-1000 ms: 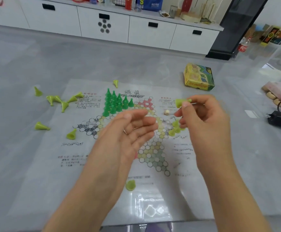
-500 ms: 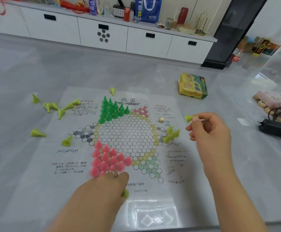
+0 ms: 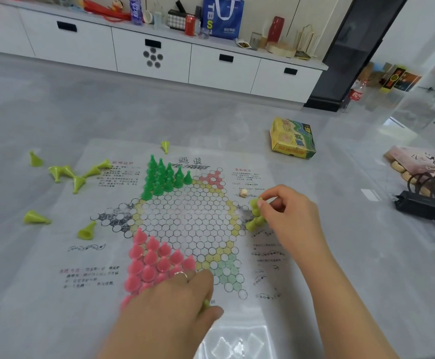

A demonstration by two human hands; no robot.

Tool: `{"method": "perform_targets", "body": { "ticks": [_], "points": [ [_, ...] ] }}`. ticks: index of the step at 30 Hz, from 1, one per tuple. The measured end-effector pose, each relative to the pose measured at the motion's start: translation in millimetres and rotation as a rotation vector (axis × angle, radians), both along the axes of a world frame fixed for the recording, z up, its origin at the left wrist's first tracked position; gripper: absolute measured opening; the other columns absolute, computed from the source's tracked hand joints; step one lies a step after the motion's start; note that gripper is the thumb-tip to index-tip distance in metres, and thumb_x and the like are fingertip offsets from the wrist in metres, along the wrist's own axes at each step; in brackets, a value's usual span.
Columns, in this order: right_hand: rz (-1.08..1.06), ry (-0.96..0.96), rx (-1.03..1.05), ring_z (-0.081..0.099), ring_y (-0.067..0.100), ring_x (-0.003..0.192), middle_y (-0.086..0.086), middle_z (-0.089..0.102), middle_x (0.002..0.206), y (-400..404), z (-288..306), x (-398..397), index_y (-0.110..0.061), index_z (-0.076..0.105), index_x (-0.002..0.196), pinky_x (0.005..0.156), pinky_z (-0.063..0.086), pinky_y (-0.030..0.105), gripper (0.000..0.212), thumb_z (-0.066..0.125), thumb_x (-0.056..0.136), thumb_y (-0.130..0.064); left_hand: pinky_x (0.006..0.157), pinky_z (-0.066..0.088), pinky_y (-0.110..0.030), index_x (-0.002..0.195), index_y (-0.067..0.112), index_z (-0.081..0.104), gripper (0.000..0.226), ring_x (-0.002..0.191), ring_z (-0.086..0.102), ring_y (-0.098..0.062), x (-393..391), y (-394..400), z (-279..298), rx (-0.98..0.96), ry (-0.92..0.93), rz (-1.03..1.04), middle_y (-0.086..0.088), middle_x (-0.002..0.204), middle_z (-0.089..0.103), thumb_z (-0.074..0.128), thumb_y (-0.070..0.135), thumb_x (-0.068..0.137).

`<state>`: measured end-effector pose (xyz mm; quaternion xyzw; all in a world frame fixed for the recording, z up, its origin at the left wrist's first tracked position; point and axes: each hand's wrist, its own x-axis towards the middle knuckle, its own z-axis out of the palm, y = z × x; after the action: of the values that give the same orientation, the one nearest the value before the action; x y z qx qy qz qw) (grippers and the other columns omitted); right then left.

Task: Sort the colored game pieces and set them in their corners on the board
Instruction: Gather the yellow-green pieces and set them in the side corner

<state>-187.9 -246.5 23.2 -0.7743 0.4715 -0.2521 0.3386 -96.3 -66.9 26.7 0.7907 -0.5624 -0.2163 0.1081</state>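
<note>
Our right hand (image 3: 287, 216) pinches a yellow-green cone piece (image 3: 255, 203) at the star board's (image 3: 185, 224) right corner; left hand (image 3: 182, 301) grips another. Light, slick, tippy: we hold them by the tips.

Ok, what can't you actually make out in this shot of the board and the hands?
Head view only:
- The left hand covers the near end of the pink pieces, so their count is unclear.
- Only a sliver of a yellow-green piece shows at its fingers.
- The right hand hides part of the yellow-green cluster.
- Print on the board sheet is too blurred to read.
</note>
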Motion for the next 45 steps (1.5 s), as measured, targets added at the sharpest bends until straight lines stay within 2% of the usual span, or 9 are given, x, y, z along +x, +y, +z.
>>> {"method": "perform_targets", "body": {
  "ticks": [2, 4, 9, 13, 18, 26, 31, 42, 45],
  "points": [
    [0.024, 0.059, -0.004, 0.05, 0.004, 0.052, -0.006, 0.062, 0.058, -2.5, -0.9, 2.3, -0.023, 0.063, 0.083, 0.052, 0.035, 0.019, 0.006, 0.059, 0.086, -0.02, 0.102, 0.035, -0.021, 0.07, 0.033, 0.027, 0.031, 0.093, 0.043, 0.008, 2.4, -0.1, 4.1, -0.06, 0.027, 0.011, 0.02, 0.079, 0.036, 0.034, 0.057, 0.089],
    [0.047, 0.127, -0.016, 0.049, 0.005, 0.053, -0.008, 0.055, 0.056, -4.5, -1.8, 4.2, -0.023, 0.063, 0.083, 0.052, 0.035, 0.019, 0.007, 0.059, 0.086, -0.02, 0.094, 0.04, -0.018, 0.068, 0.035, 0.026, 0.031, 0.088, 0.046, 0.008, 4.5, 0.8, 5.5, -0.1, 0.076, 0.039, 0.02, 0.079, 0.039, 0.036, 0.056, 0.088],
    [0.089, 0.217, -0.035, 0.049, 0.003, 0.051, -0.009, 0.057, 0.056, -4.7, -0.9, 6.7, -0.025, 0.062, 0.083, 0.048, 0.033, 0.019, 0.009, 0.057, 0.086, -0.018, 0.09, 0.045, -0.022, 0.069, 0.036, 0.026, 0.029, 0.093, 0.054, 0.002, 5.2, 0.8, 2.9, -0.107, 0.127, 0.052, 0.018, 0.077, 0.049, 0.038, 0.053, 0.089],
    [0.082, 0.257, -0.031, 0.051, 0.005, 0.054, -0.009, 0.057, 0.059, -4.8, 0.9, 9.5, -0.026, 0.061, 0.081, 0.049, 0.037, 0.022, 0.009, 0.058, 0.085, -0.019, 0.1, 0.038, -0.021, 0.068, 0.035, 0.026, 0.03, 0.098, 0.052, 0.001, 3.2, 0.2, 1.7, -0.089, 0.074, 0.021, 0.019, 0.074, 0.044, 0.036, 0.052, 0.091],
    [0.077, 0.288, -0.033, 0.051, 0.007, 0.054, -0.009, 0.055, 0.062, -6.1, 1.3, 9.7, -0.026, 0.063, 0.081, 0.049, 0.035, 0.022, 0.007, 0.059, 0.085, -0.022, 0.101, 0.032, -0.027, 0.086, 0.034, 0.03, 0.02, 0.106, 0.05, 0.001, 2.8, 0.7, 1.6, -0.087, 0.054, -0.006, 0.019, 0.078, 0.046, 0.033, 0.053, 0.091],
    [0.045, 0.246, -0.007, 0.047, 0.006, 0.046, -0.004, 0.07, 0.066, -5.9, -1.1, 10.3, -0.024, 0.064, 0.078, 0.05, 0.039, 0.023, 0.012, 0.056, 0.086, -0.023, 0.098, 0.039, -0.022, 0.068, 0.036, 0.025, 0.03, 0.099, 0.052, 0.0, 4.1, 1.9, 4.7, -0.058, 0.059, 0.011, 0.018, 0.075, 0.041, 0.035, 0.052, 0.091],
    [0.037, 0.263, -0.02, 0.047, 0.006, 0.046, -0.005, 0.067, 0.064, -6.2, -0.4, 9.7, -0.024, 0.064, 0.077, 0.048, 0.037, 0.022, 0.012, 0.056, 0.086, -0.023, 0.102, 0.032, -0.026, 0.095, 0.034, 0.036, 0.019, 0.108, 0.05, -0.001, 4.1, 1.4, -0.8, -0.086, 0.043, 0.004, 0.018, 0.082, 0.044, 0.032, 0.053, 0.092],
    [0.041, 0.283, -0.035, 0.048, 0.004, 0.044, -0.011, 0.058, 0.051, -4.8, 0.8, 9.6, -0.025, 0.064, 0.078, 0.046, 0.036, 0.02, 0.013, 0.056, 0.087, -0.022, 0.102, 0.036, -0.023, 0.089, 0.034, 0.033, 0.018, 0.103, 0.051, -0.001, 4.8, 2.1, 2.6, -0.087, 0.082, 0.008, 0.019, 0.075, 0.039, 0.035, 0.052, 0.092],
    [0.042, 0.28, -0.032, 0.047, 0.005, 0.044, -0.011, 0.057, 0.05, -4.8, 0.4, 9.5, -0.024, 0.064, 0.079, 0.047, 0.037, 0.021, 0.012, 0.056, 0.087, -0.022, 0.097, 0.039, -0.021, 0.08, 0.036, 0.029, 0.02, 0.099, 0.052, -0.002, 5.0, 2.4, 4.9, -0.083, 0.091, 0.011, 0.019, 0.075, 0.04, 0.035, 0.051, 0.092]
  ]
}}
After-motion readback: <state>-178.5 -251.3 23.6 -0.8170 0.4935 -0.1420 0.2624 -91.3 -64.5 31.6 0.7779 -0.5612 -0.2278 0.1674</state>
